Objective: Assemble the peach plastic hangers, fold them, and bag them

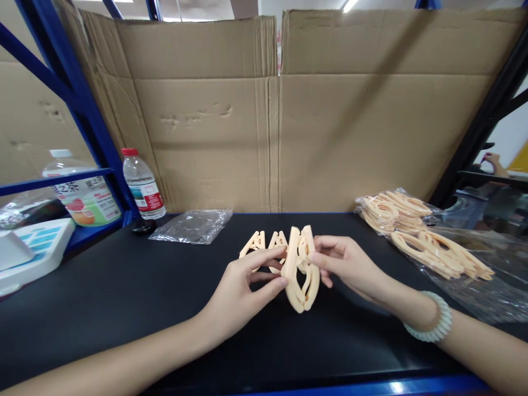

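Observation:
Between my two hands, above the black table, is a large beige plastic clothes peg point(293, 269), its two arms upright and its rounded jaws pointing down. My left hand point(239, 289) pinches its left side between thumb and fingers. On the other side, my right hand point(350, 264) grips the right arm, thumb in front and fingers curled behind. Just behind the left fingers, two similar pegs stand on the table: one peg point(259, 242) at the left and another peg point(278, 240) beside it, both partly hidden.
More beige pegs point(437, 253) lie on and in clear plastic bags point(474, 297) at the right. A flat clear bag point(192, 226), a red-capped water bottle point(144, 184) and a black round object point(144, 226) are at the left. Cardboard panels point(206, 121) wall off the back.

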Action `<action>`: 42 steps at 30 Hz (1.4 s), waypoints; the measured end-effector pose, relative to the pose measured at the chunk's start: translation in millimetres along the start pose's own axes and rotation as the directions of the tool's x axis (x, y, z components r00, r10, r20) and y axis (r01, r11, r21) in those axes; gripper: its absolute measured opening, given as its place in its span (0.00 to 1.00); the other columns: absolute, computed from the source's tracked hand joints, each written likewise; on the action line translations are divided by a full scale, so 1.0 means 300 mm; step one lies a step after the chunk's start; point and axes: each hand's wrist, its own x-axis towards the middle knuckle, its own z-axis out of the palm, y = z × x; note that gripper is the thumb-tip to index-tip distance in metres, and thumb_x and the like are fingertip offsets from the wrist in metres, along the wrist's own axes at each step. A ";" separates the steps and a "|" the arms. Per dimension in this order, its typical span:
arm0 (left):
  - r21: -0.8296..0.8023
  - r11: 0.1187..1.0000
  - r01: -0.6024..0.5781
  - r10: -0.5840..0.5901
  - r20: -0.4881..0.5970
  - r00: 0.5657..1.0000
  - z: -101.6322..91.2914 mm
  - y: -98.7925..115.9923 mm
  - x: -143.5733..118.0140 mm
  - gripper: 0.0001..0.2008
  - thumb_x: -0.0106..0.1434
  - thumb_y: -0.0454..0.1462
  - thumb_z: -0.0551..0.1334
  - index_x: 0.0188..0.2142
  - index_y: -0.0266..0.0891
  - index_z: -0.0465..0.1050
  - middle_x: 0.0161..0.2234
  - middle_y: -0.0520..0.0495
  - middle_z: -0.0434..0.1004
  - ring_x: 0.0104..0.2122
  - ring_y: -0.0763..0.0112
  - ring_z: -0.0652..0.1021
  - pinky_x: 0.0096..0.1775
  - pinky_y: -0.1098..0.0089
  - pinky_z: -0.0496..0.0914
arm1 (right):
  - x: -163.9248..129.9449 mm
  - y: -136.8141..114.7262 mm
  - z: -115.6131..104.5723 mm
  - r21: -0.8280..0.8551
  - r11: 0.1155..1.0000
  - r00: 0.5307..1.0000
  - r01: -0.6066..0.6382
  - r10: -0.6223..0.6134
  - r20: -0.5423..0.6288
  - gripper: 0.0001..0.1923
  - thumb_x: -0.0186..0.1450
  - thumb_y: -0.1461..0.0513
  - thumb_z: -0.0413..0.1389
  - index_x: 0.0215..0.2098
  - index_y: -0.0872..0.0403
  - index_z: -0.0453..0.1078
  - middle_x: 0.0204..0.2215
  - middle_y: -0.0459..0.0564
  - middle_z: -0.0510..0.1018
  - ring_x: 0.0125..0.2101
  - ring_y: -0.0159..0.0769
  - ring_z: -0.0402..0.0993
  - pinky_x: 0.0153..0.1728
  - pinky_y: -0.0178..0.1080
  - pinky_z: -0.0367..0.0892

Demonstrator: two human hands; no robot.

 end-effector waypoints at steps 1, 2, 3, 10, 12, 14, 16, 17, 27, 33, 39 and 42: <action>0.017 1.000 -0.010 0.010 0.003 1.000 -0.002 -0.002 0.002 0.20 0.58 0.36 0.63 0.51 0.40 0.71 0.47 0.46 0.76 0.42 0.67 0.78 0.46 0.66 0.75 | 0.006 -0.006 -0.025 0.009 1.000 0.999 -0.001 0.001 -0.034 0.13 0.56 0.56 0.63 0.30 0.58 0.70 0.22 0.43 0.69 0.17 0.23 0.61 0.16 0.29 0.60; 0.045 0.999 -0.020 0.020 0.003 1.000 -0.006 -0.006 0.003 0.20 0.59 0.35 0.62 0.51 0.40 0.71 0.47 0.46 0.76 0.42 0.67 0.78 0.47 0.66 0.74 | 0.014 -0.011 -0.055 0.016 1.000 0.997 -0.005 0.006 -0.075 0.13 0.56 0.56 0.63 0.30 0.58 0.70 0.20 0.42 0.67 0.16 0.22 0.59 0.16 0.28 0.59; 0.085 0.996 -0.029 0.030 -0.001 1.000 -0.010 -0.011 0.005 0.19 0.59 0.35 0.62 0.51 0.40 0.71 0.47 0.46 0.76 0.43 0.67 0.78 0.48 0.66 0.74 | 0.022 -0.015 -0.090 0.014 1.000 0.992 -0.023 0.024 -0.123 0.12 0.56 0.57 0.63 0.30 0.58 0.70 0.17 0.40 0.64 0.16 0.22 0.57 0.15 0.28 0.57; 0.416 0.883 -0.219 0.185 0.120 0.975 -0.036 -0.029 -0.001 0.16 0.60 0.32 0.58 0.48 0.43 0.71 0.45 0.49 0.76 0.46 0.66 0.75 0.50 0.62 0.71 | 0.068 0.024 -0.284 -0.243 0.896 0.904 -0.372 0.291 -0.312 0.11 0.57 0.63 0.56 0.19 0.56 0.62 0.09 0.37 0.57 0.10 0.20 0.47 0.10 0.26 0.44; 0.450 0.845 -0.289 0.218 0.204 0.954 -0.036 -0.027 -0.005 0.16 0.61 0.31 0.57 0.48 0.44 0.70 0.46 0.49 0.75 0.48 0.67 0.74 0.52 0.62 0.69 | 0.073 0.047 -0.289 -0.317 0.859 0.899 -0.402 0.304 -0.315 0.10 0.59 0.63 0.54 0.20 0.57 0.64 0.08 0.37 0.57 0.09 0.20 0.49 0.10 0.27 0.44; 0.476 0.814 -0.333 0.225 0.269 0.936 -0.034 -0.024 -0.010 0.16 0.62 0.31 0.56 0.48 0.44 0.70 0.48 0.48 0.73 0.50 0.67 0.72 0.53 0.62 0.67 | 0.076 0.066 -0.282 -0.341 0.839 0.895 -0.424 0.329 -0.302 0.09 0.60 0.63 0.53 0.22 0.58 0.66 0.07 0.36 0.56 0.08 0.21 0.48 0.09 0.27 0.45; 0.505 0.787 -0.354 0.214 0.315 0.925 -0.032 -0.024 -0.017 0.16 0.62 0.32 0.57 0.49 0.44 0.69 0.50 0.47 0.72 0.51 0.66 0.70 0.54 0.61 0.66 | 0.078 0.079 -0.273 -0.339 0.832 0.888 -0.439 0.345 -0.303 0.08 0.60 0.62 0.53 0.25 0.58 0.67 0.07 0.36 0.57 0.08 0.21 0.49 0.09 0.27 0.48; 0.519 0.775 -0.360 0.206 0.330 0.921 -0.031 -0.025 -0.020 0.16 0.62 0.32 0.57 0.49 0.44 0.69 0.50 0.47 0.71 0.52 0.66 0.70 0.55 0.61 0.66 | 0.079 0.083 -0.271 -0.344 0.827 0.886 -0.444 0.347 -0.308 0.07 0.60 0.62 0.54 0.27 0.59 0.68 0.08 0.36 0.58 0.08 0.21 0.50 0.09 0.27 0.49; 0.641 0.676 -0.363 0.160 0.353 0.922 -0.030 -0.026 -0.028 0.17 0.63 0.37 0.57 0.52 0.46 0.68 0.54 0.45 0.67 0.56 0.59 0.65 0.58 0.54 0.61 | 0.056 0.022 -0.287 -0.751 0.616 0.969 -0.238 0.094 -0.230 0.21 0.61 0.54 0.55 0.48 0.59 0.69 0.30 0.52 0.76 0.22 0.32 0.72 0.26 0.37 0.71; 0.792 0.562 -0.239 0.011 0.282 0.959 -0.024 -0.029 -0.049 0.26 0.64 0.48 0.54 0.61 0.49 0.57 0.62 0.42 0.56 0.62 0.45 0.55 0.58 0.37 0.49 | -0.054 -0.024 -0.161 -0.924 0.345 0.972 0.167 0.102 0.214 0.40 0.61 0.44 0.52 0.66 0.51 0.48 0.64 0.60 0.53 0.63 0.56 0.45 0.58 0.60 0.51; 0.818 0.552 -0.158 -0.121 0.267 0.956 -0.018 -0.047 -0.057 0.33 0.64 0.55 0.49 0.65 0.52 0.45 0.66 0.42 0.46 0.64 0.40 0.45 0.55 0.32 0.47 | -0.108 0.014 -0.043 -0.957 0.268 0.961 0.108 0.219 0.170 0.42 0.63 0.40 0.44 0.68 0.49 0.38 0.67 0.59 0.42 0.65 0.59 0.34 0.58 0.67 0.43; 0.816 0.565 -0.120 -0.193 0.272 0.943 -0.015 -0.042 -0.046 0.33 0.64 0.56 0.48 0.65 0.50 0.45 0.66 0.40 0.44 0.64 0.41 0.44 0.56 0.34 0.48 | -0.098 0.033 -0.027 -0.966 0.235 0.966 0.108 0.204 0.158 0.40 0.64 0.40 0.41 0.67 0.48 0.40 0.66 0.60 0.43 0.65 0.60 0.34 0.57 0.68 0.42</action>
